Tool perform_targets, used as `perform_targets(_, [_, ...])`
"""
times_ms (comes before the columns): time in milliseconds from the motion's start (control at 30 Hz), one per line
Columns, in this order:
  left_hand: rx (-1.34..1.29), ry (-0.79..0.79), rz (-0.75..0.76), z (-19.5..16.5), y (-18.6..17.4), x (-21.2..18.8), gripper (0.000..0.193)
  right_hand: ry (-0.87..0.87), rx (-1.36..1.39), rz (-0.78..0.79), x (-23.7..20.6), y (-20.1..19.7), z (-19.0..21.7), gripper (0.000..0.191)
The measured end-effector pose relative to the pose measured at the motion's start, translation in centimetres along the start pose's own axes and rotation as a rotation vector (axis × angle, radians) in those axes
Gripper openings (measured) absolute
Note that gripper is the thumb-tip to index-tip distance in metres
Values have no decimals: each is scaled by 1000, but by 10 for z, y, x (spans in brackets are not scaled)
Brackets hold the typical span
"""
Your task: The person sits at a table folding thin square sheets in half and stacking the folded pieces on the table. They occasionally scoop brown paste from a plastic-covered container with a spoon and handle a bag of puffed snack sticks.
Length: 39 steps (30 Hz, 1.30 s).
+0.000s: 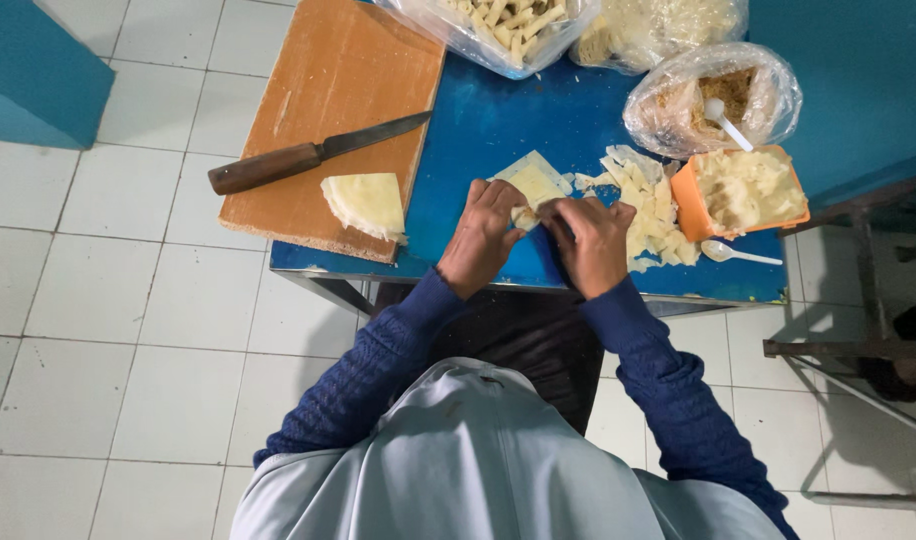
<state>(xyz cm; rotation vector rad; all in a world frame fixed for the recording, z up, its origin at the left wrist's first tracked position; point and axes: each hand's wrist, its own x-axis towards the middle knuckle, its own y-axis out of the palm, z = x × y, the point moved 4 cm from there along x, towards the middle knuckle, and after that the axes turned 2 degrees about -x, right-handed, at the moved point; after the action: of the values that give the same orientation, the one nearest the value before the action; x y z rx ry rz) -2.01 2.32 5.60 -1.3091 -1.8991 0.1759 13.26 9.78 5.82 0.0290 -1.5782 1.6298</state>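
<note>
- Nearest the camera, two dark blue knitted sleeves (pixel 378 370) reach forward over the near edge of the small blue metal table (pixel 478 130), which ends just below the wrists.
- The left hand (pixel 483 235) and the right hand (pixel 593 240) sit side by side near that edge, fingers curled inward and pinching one small pale yellow dough wrapper (pixel 525 215) between them; the fingertips themselves are partly hidden.
- Directly beyond the hands lies a short stack of square pale wrapper sheets (pixel 533 178); the number of sheets cannot be told.
- To the right, a loose heap of cut pale wrapper pieces (pixel 650 205) touches an orange square plastic tub of pale filling (pixel 743 190); one white plastic spoon (pixel 740 253) lies near the table's front right edge.
- To the left, one wooden cutting board (pixel 328 90) overhangs the table's left side, carrying one wedge of stacked pale sheets (pixel 366 203) and one wooden-handled knife (pixel 308 157).
- Bare blue surface stays open between the board and the hands.
- Farthest, three clear plastic bags (pixel 713 95) crowd the back edge, one holding a second white spoon.
- White floor tiles (pixel 128 300) lie open on the left.
</note>
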Motion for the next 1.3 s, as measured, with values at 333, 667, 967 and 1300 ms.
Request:
perform_targets(333, [68, -2, 27, 28, 18, 19, 3, 161, 175, 17, 18, 21, -15, 9])
perform_targets(667, [-130, 26, 76, 35, 12, 29, 7, -40, 58, 20, 18, 9, -1, 14])
perform_targets(967, [-183, 76, 117, 33, 4, 28, 25, -18, 29, 87, 33, 8, -1, 3])
perform_targets(1300, [-157, -45, 94, 39, 13, 32, 16, 61, 83, 204, 51, 9, -9, 5])
